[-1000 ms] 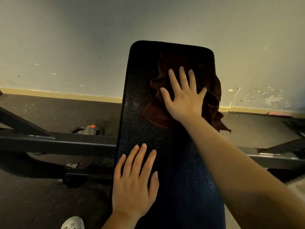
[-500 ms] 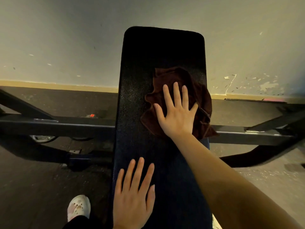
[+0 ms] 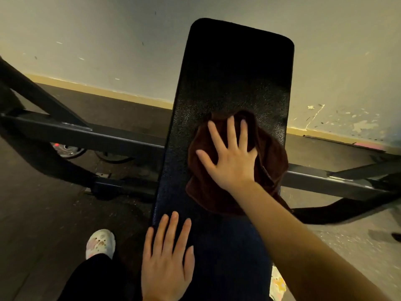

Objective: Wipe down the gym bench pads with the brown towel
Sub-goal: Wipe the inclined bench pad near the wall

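Observation:
A long black textured bench pad (image 3: pixel 234 68) runs from the bottom of the view up toward the wall. The crumpled brown towel (image 3: pixel 271 168) lies on the right half of the pad, about midway along it, with a corner hanging over the right edge. My right hand (image 3: pixel 231 159) presses flat on the towel with its fingers spread. Nearer to me, my left hand (image 3: pixel 168 259) rests flat on the pad's left side, fingers straight, touching no cloth.
A dark steel frame bar (image 3: pixel 97 135) crosses under the pad from left to right, with angled struts on both sides. A weight plate (image 3: pixel 67 148) lies on the dark floor behind the bar. My white shoe (image 3: pixel 101 242) stands left of the bench. A scuffed wall is close behind.
My right hand has dragged the towel down the pad from its far end toward me. My left hand stays flat on the near left part.

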`<state>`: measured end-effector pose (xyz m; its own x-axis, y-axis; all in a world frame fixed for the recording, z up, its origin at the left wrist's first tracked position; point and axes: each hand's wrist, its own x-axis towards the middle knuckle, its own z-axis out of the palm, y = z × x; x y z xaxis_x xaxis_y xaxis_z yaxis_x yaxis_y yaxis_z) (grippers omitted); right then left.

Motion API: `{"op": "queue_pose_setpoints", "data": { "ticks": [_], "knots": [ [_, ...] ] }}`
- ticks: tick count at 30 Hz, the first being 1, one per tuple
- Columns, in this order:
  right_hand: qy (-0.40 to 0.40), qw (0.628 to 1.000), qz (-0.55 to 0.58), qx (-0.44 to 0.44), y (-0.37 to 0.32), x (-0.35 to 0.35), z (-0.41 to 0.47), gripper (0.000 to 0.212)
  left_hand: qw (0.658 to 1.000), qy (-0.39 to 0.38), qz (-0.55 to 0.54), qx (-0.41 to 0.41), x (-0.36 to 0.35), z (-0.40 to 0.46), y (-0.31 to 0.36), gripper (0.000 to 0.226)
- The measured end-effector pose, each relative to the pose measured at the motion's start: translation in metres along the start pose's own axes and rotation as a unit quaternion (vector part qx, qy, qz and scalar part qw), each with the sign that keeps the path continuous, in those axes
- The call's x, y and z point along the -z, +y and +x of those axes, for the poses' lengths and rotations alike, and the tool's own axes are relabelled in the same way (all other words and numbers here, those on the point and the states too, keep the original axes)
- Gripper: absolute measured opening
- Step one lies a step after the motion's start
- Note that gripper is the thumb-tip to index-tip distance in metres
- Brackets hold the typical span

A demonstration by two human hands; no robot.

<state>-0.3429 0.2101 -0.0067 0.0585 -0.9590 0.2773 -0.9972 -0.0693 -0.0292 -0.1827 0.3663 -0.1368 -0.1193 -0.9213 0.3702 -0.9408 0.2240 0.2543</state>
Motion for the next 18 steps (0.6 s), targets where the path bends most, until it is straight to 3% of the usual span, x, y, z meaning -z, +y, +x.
{"op": "queue_pose_setpoints", "data": {
  "ticks": [9,18],
  "knots": [
    [0.059,0.997,-0.005,-0.052,-0.022,0.034,0.143,0.07,0.999,0.038,-0.005,-0.022,-0.013,-0.001,-0.005,0.051],
    [0.034,0.998,0.006,0.056,-0.053,-0.009,0.023,0.072,1.0,-0.026,-0.017,0.0,-0.011,0.002,-0.005,0.055]
  ]
}}
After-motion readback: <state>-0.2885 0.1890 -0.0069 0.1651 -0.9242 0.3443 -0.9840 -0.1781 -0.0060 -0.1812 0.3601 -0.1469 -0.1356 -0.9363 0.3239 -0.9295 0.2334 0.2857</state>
